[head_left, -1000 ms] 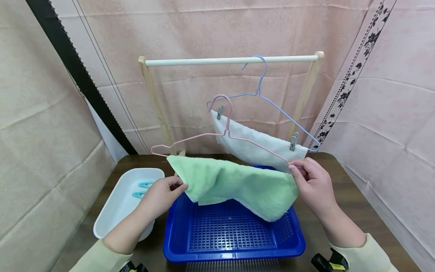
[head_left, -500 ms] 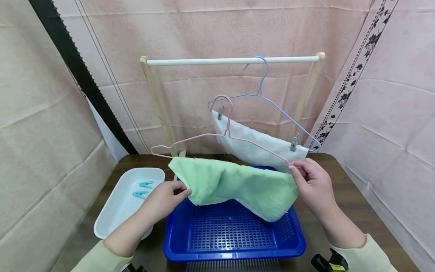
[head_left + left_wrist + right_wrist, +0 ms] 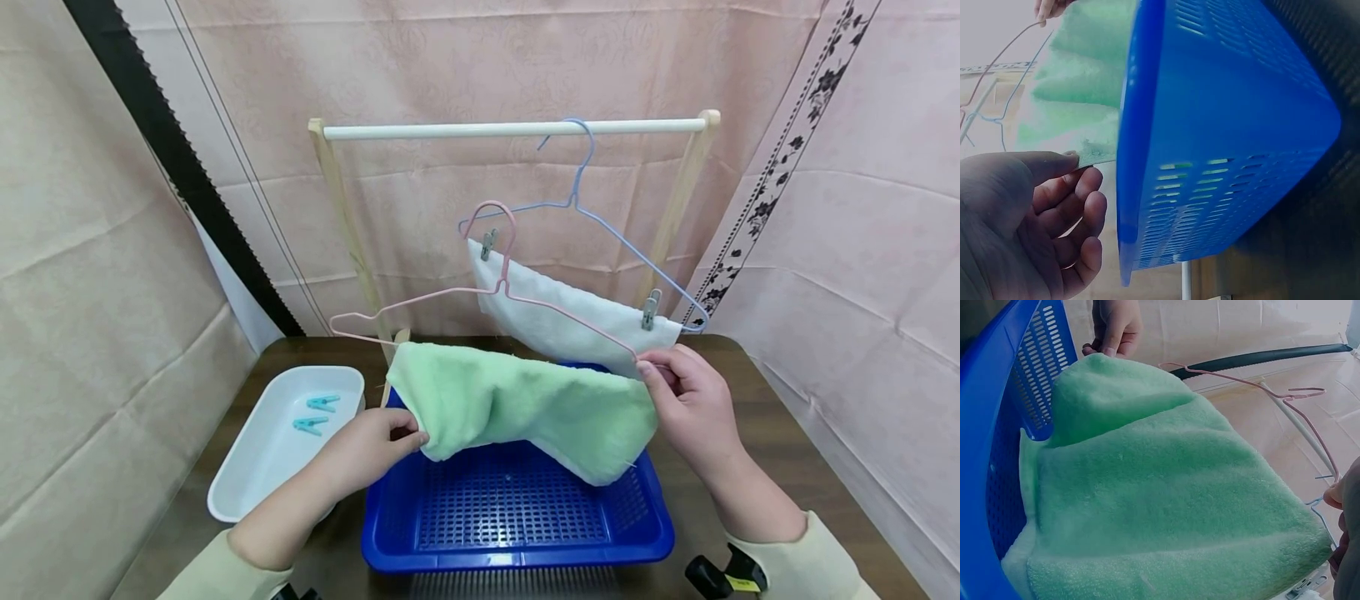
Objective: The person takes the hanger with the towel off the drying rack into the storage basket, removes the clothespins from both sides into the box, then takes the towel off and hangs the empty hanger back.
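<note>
A green towel (image 3: 517, 392) drapes over the lower bar of a pink hanger (image 3: 450, 291), above a blue basket (image 3: 517, 560). My left hand (image 3: 375, 450) pinches the towel's lower left corner between thumb and forefinger, as the left wrist view also shows. At the hanger's right end my right hand (image 3: 693, 400) grips the pink wire beside the towel's upper right corner. Behind, a blue hanger (image 3: 573, 196) hangs from the rack's white rod (image 3: 450, 132), with a white cloth (image 3: 555, 300) held on it by metal clips (image 3: 650, 310).
To the left, a white tray (image 3: 240, 475) holds two light-blue clothespins (image 3: 311, 425). The rack's wooden posts (image 3: 678, 192) rise at the back of the brown table (image 3: 795, 467). Cloth curtains surround the workspace.
My left hand has moved right and slightly down with the towel's corner. The towel's left end has shifted right along the hanger. My right hand has barely moved.
</note>
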Demonstrator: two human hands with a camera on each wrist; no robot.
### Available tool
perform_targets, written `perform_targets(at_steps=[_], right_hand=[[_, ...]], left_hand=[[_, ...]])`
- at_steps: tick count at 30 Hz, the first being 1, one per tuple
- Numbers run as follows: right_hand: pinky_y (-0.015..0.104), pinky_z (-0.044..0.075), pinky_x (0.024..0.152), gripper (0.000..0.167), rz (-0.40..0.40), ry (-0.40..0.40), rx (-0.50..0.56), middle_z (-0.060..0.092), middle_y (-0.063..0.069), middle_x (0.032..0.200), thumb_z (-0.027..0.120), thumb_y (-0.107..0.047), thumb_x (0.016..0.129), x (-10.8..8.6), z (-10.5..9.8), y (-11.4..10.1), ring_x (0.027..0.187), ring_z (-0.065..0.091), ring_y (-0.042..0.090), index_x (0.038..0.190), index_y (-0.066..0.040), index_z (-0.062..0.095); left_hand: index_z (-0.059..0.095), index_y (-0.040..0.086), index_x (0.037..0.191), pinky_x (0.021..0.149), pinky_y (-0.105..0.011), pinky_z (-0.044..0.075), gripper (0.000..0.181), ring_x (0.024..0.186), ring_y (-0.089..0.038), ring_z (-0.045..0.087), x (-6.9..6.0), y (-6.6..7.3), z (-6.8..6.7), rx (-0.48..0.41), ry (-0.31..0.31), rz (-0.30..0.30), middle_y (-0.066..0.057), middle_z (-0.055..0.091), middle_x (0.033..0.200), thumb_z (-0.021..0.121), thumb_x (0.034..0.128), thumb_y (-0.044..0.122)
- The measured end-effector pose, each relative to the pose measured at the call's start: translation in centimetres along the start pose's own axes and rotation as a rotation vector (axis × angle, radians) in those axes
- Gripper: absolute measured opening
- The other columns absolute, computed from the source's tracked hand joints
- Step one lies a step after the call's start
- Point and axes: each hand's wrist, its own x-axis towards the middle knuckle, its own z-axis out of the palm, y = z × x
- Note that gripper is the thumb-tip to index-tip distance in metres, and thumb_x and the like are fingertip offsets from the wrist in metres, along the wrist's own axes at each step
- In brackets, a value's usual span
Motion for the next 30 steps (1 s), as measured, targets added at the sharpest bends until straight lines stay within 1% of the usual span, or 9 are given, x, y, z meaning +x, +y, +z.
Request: perform_targets(at_steps=[4,6,8,13,16,19,21,23,30], right_hand=[[0.016,0.032,0.055,0.004,-0.009,-0.008,0.009,0.051,0.0,0.074,0.07,0.002,0.089,0.0,-0.1,-0.1,0.066,0.041,0.003,0.092,0.003,0.072],[0.015,0.033,0.055,0.004,-0.009,-0.012,0.015,0.051,0.0,0.074,0.07,0.001,0.09,0.0,-0.2,-0.1,0.066,0.042,0.003,0.092,0.003,0.072],[0.016,0.033,0.055,0.004,-0.007,-0.015,0.02,0.051,-0.001,0.074,0.07,0.003,0.089,0.0,-0.2,-0.2,0.065,0.042,0.003,0.091,0.002,0.072],[0.016,0.033,0.054,0.012,0.005,-0.016,0.026,0.051,-0.001,0.075,0.07,0.01,0.085,0.1,-0.2,-0.2,0.065,0.042,0.004,0.091,-0.001,0.072],[0.017,0.033,0.054,0.013,0.006,-0.017,0.024,0.051,-0.002,0.075,0.07,0.011,0.084,0.1,-0.3,-0.2,0.065,0.042,0.004,0.091,0.0,0.072],[0.017,0.033,0.053,0.015,0.011,-0.015,0.022,0.05,-0.002,0.075,0.07,0.012,0.083,0.0,-0.3,-0.3,0.064,0.041,0.004,0.091,-0.001,0.072],[0.017,0.033,0.053,0.016,0.015,-0.015,0.019,0.05,-0.002,0.075,0.07,0.012,0.083,0.0,-0.4,-0.3,0.064,0.041,0.004,0.091,-0.001,0.073],[0.018,0.033,0.052,0.017,0.02,-0.012,0.018,0.049,-0.003,0.074,0.07,0.012,0.084,0.0,-0.4,-0.3,0.064,0.041,0.004,0.091,-0.002,0.073],[0.018,0.033,0.053,0.017,0.027,-0.015,0.013,0.05,-0.003,0.075,0.07,0.012,0.083,-0.1,-0.5,-0.4,0.064,0.041,0.004,0.092,-0.003,0.073]], left_hand=[[0.061,0.022,0.071,0.053,-0.029,0.039,0.027,0.058,-0.011,0.045,0.0,0.0,-0.1,-0.001,0.005,-0.006,0.008,0.045,0.06,0.067,0.0951,0.034],[0.061,0.023,0.072,0.053,-0.029,0.038,0.026,0.057,-0.012,0.045,0.1,0.0,-0.2,0.004,0.011,-0.017,0.008,0.044,0.059,0.067,0.0952,0.035],[0.063,0.024,0.074,0.053,-0.03,0.038,0.025,0.057,-0.012,0.045,0.1,0.0,-0.3,0.014,0.021,-0.026,0.007,0.043,0.059,0.066,0.0953,0.036],[0.067,0.026,0.08,0.055,-0.031,0.04,0.02,0.058,-0.013,0.047,0.1,-0.2,-0.6,0.042,0.039,-0.034,0.007,0.046,0.06,0.065,0.0961,0.037],[0.07,0.026,0.085,0.056,-0.031,0.041,0.017,0.06,-0.013,0.048,0.1,-0.3,-1.0,0.049,0.043,-0.057,0.006,0.05,0.062,0.064,0.0966,0.037],[0.072,0.024,0.09,0.057,-0.032,0.042,0.016,0.062,-0.015,0.05,0.0,-0.3,-1.3,0.044,0.049,-0.094,0.005,0.054,0.066,0.064,0.0969,0.037],[0.073,0.023,0.094,0.058,-0.032,0.042,0.016,0.065,-0.016,0.051,0.0,-0.3,-1.6,0.039,0.059,-0.103,0.005,0.056,0.069,0.064,0.0972,0.036],[0.073,0.022,0.096,0.058,-0.033,0.043,0.018,0.066,-0.016,0.051,-0.1,-0.3,-1.9,0.037,0.071,-0.105,0.004,0.057,0.072,0.063,0.0973,0.036],[0.073,0.019,0.099,0.063,-0.032,0.044,0.02,0.072,-0.016,0.052,-0.1,-0.6,-2.7,0.046,0.113,-0.081,0.004,0.061,0.08,0.061,0.0986,0.035]])
